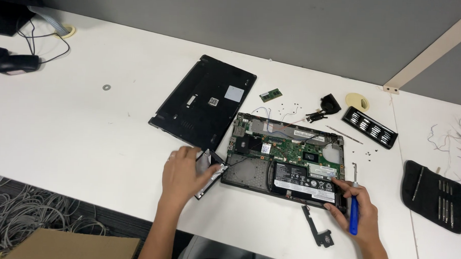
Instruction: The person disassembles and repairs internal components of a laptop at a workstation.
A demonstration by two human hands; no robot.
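Observation:
An opened laptop base lies on the white table with its green circuit board and black battery exposed. My left hand rests on a flat drive in a metal bracket just left of the laptop's near corner. A blue-handled screwdriver is gripped in my right hand, whose fingers touch the battery's right end. The laptop's black bottom cover lies upside down beyond my left hand.
A small green memory module, loose screws, a black fan part, a black bit holder, a black tool pouch and a black bracket lie around. Cables and a cardboard box sit below the table edge.

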